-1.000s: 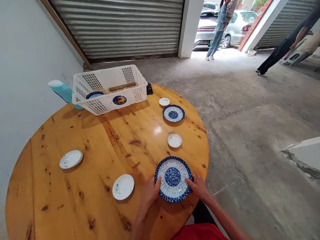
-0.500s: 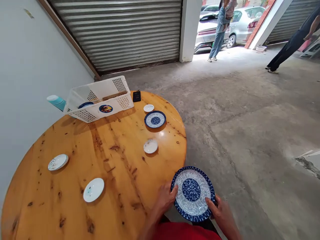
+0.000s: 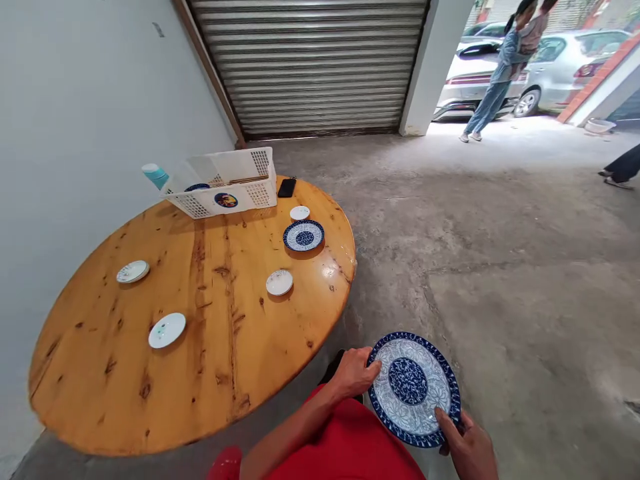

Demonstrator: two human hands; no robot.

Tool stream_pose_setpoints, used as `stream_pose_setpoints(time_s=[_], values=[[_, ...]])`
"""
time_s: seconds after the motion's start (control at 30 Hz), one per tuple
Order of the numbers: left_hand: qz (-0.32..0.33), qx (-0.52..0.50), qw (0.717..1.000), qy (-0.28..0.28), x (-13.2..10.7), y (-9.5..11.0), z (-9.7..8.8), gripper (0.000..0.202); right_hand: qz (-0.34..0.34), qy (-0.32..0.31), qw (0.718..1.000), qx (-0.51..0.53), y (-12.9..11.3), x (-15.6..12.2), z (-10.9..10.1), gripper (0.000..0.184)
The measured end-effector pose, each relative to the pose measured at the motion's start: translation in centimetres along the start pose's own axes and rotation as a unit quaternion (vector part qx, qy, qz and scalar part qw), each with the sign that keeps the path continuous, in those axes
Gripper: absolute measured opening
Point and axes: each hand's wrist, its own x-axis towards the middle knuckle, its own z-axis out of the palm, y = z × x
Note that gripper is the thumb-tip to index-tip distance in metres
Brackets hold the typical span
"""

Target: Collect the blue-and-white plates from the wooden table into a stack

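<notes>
Between both hands I hold a round blue-and-white patterned plate (image 3: 407,381), off the table's edge and above the floor. My left hand (image 3: 354,373) grips its left rim, thumb on top. On the lower right rim my right hand (image 3: 467,437) is closed, its thumb over the face and its fingers partly hidden underneath. A matching blue-rimmed plate (image 3: 304,237) lies on the round wooden table (image 3: 210,373), next to a small white dish (image 3: 300,213). Other small white dishes lie nearer: one (image 3: 279,283) to the right, one (image 3: 167,331) in front and a stacked-looking one (image 3: 133,271) at left.
At the table's far side stands a white plastic basket (image 3: 250,193) holding chopsticks and a blue-rimmed plate. A black phone (image 3: 287,187) and a light-blue bottle (image 3: 155,175) are beside it. A person (image 3: 495,83) carrying a child stands by parked cars; another person's leg (image 3: 623,167) shows at right.
My view has turned right and away from the table. The held plate has moved with my hands, farther from the table's edge. Both hands keep their grip.
</notes>
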Motion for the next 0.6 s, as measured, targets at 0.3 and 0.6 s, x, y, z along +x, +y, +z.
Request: stream_pose_setpoints(time_s=[0.3,0.6], values=[[-0.032,-0.022,0.998,0.039,8.9,0.9,-3.0,0.024,-0.005,-0.049,0.998,0.035,-4.7,10.9,-1.8,0.044],[-0.095,-0.085,0.987,0.102,19.9,-0.1,-9.7,0.028,-0.088,-0.085,0.991,-0.056,-15.2,25.8,-2.9,0.046]])
